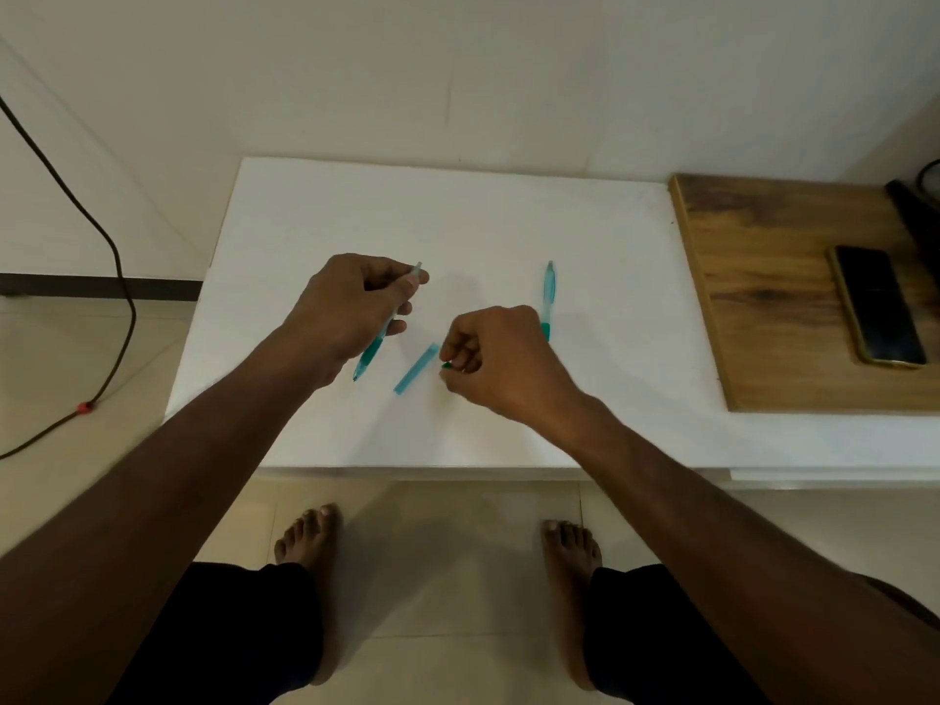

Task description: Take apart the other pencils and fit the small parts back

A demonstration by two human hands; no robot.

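Gripping a partly dismantled pen (379, 332), the left hand (351, 307) has its fingers curled round the clear upper shaft, and the teal grip section and dark tip point down toward the white table (508, 221), just above its surface. The shaft is thin, translucent plastic; where it passes through the fingers it is largely hidden. The right hand (496, 356) is curled, pinching a tiny green piece (446, 365) between thumb and fingertips; the piece is mostly covered and its shape cannot be made out. Between the two hands, lying flat on the table, is a loose barrel (417, 368), a short, straight, translucent blue tube set diagonally, its upper end just beside the right fingertips. A second pen (548, 297), whole, of the same blue-and-teal plastic, lies beyond the right hand, its lower end hidden behind the knuckles. The tabletop is matte white and smooth. To the right sits a wooden board (763, 307), dark-grained, cut off by the frame edge, with a phone (877, 305) lying face up on it, screen dark and glossy. A black cable (119, 277) trails over the tiled floor at left.
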